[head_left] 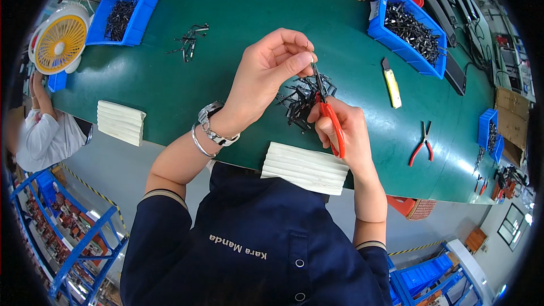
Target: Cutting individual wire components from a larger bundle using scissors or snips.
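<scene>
My right hand [347, 130] is wrapped round the red handles of a pair of scissors [334, 127]. Their dark blades point up and away, reaching the fingertips of my left hand [275, 68]. Thumb and forefinger of that hand are pinched together at the blade tips, apparently on a small part that the fingers mostly cover. Beneath both hands lies a loose pile of small black parts [297, 107]. A second, smaller group of black parts [190, 42] rests farther off to the left.
Blue bins [136, 31] [408, 37] of black parts stand at the back left and right. Right of my hands lie a yellow cutter knife [391, 85] and red pliers [422, 146]. White ridged pads [306, 167] [120, 122] line the front edge. A person [48, 136] sits left, near a fan [59, 45].
</scene>
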Action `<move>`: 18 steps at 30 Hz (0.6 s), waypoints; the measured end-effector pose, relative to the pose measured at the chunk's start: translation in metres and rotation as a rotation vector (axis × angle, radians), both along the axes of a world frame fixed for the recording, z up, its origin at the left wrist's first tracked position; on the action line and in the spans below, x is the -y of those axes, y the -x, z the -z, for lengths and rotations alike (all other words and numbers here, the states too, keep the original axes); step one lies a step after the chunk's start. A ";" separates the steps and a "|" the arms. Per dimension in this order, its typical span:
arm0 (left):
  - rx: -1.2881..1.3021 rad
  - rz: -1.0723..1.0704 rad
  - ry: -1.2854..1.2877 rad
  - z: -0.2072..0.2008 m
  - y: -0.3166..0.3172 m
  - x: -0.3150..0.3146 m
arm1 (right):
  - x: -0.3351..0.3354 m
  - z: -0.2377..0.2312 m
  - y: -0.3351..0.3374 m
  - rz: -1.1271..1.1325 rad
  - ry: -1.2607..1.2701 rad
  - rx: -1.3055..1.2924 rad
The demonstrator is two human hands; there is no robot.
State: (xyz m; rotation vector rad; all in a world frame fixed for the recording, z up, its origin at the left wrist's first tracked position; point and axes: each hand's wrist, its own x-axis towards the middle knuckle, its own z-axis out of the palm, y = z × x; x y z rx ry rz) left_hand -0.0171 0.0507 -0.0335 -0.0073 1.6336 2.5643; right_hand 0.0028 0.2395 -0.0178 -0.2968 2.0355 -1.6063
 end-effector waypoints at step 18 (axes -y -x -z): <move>-0.013 0.021 0.014 0.001 0.002 0.003 | -0.003 -0.004 0.000 -0.004 -0.019 0.069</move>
